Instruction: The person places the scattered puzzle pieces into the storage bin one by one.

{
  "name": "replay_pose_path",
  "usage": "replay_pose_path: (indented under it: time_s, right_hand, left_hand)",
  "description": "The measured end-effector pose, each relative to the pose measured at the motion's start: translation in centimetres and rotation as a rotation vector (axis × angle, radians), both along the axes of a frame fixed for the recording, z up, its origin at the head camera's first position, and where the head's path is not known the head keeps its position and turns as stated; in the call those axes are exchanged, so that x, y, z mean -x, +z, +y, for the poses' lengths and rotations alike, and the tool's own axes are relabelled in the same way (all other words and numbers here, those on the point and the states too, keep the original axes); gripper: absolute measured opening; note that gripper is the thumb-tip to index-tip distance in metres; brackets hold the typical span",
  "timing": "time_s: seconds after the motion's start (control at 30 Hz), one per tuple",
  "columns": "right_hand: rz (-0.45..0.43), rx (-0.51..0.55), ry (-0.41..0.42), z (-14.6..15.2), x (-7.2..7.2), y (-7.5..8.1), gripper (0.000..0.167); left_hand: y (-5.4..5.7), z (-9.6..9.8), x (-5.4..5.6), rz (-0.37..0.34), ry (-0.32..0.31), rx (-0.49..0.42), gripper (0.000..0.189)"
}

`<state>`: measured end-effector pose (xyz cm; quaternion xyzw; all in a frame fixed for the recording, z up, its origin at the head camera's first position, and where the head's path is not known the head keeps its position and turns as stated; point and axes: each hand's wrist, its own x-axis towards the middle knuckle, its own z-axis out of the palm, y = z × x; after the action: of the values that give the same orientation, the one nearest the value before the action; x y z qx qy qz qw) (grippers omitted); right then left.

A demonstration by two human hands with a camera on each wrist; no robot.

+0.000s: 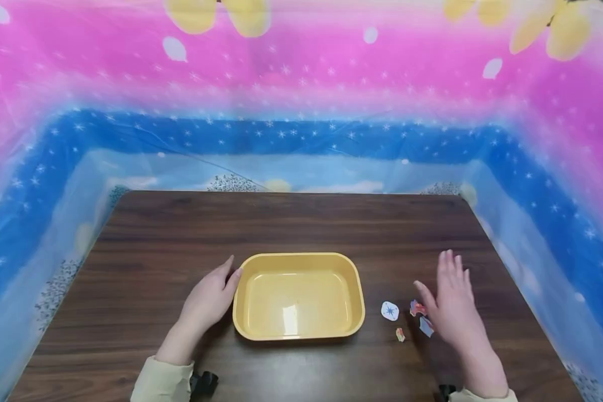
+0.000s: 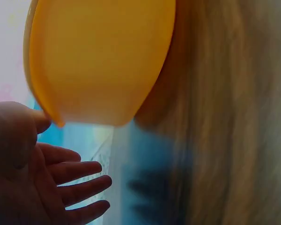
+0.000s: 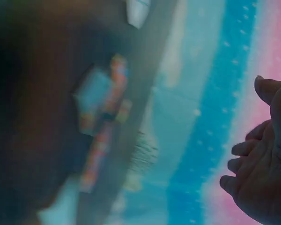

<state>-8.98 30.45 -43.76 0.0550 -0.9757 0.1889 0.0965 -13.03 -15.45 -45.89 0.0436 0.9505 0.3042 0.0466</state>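
A yellow rectangular plastic tray [image 1: 298,333] sits at the middle of the table with nothing in it. My left hand [image 1: 208,298] is at its left side, the thumb right at the rim and the other fingers [image 2: 82,192] spread loosely outside. Over the right part of the table my right hand [image 1: 454,312] is held with fingers extended and nothing in it. Just left of it lie small flat cut-outs: a white one with a blue compass star [image 1: 389,311], a red one [image 1: 417,307], a bluish-white one [image 1: 426,326] and a tiny multicoloured one [image 1: 400,335]. My right hand partly overlaps this group.
The dark wood-grain table [image 1: 291,223] ends in a straight far edge. A pink and blue patterned cloth [image 1: 301,84] hangs around its back and sides. Black straps [image 1: 203,384] show at the wrists, by pale sleeves [image 1: 163,379].
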Motion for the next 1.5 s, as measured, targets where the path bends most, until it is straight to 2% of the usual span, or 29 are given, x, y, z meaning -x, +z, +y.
replay_pose_path:
  time_s: [0.1,0.27,0.33,0.57,0.7,0.9,1.1,1.23,1.33,1.43,1.5]
  right_hand:
    - [-0.054,-0.025,0.012,-0.5,-0.5,-1.9,0.070]
    - [-0.124,-0.033,0.004,-1.6,-0.7,-3.8,0.056]
    - [-0.136,-0.024,0.002,-1.9,-0.8,-3.9,0.057]
    - [-0.191,-0.073,0.015,-2.3,-0.7,-4.2,0.066]
    - [-0.223,-0.107,0.025,-2.6,-0.1,-4.4,0.057]
    - [-0.214,-0.114,0.023,-2.4,0.6,-4.4,0.037]
    - [-0.258,-0.106,0.055,-2.4,1.1,-4.3,0.030]
    - [-0.304,-0.092,0.059,-2.5,1.4,-4.1,0.031]
    - [-0.332,-0.085,0.063,-2.7,1.5,-4.1,0.031]
    - [-0.320,-0.085,0.081,-3.0,1.6,-4.0,0.029]
    - [-0.313,-0.072,0.096,-3.1,1.5,-4.0,0.029]
  left_hand:
    - [-0.2,0.7,-0.2,0.018,0.008,-0.019,0.058]
    - [-0.5,1.4,-0.3,0.083,0.095,-0.053,0.050]
    - [-0.6,1.6,-0.3,0.100,0.108,-0.066,0.049]
    - [-0.9,2.0,-0.4,0.124,0.079,-0.061,0.047]
    - [-0.9,1.9,-0.4,0.117,0.082,-0.078,0.046]
    - [-1.0,2.1,-0.3,0.090,0.077,-0.111,0.046]
    - [-1.1,2.3,-0.3,0.127,0.072,-0.117,0.044]
    - [-1.2,2.3,-0.5,0.204,0.040,-0.069,0.045]
    - [-1.2,2.2,-0.5,0.251,-0.022,-0.012,0.047]
    - [-1.2,2.0,-0.4,0.254,-0.100,0.018,0.051]
    - [-1.3,1.8,-0.3,0.219,-0.151,0.027,0.055]
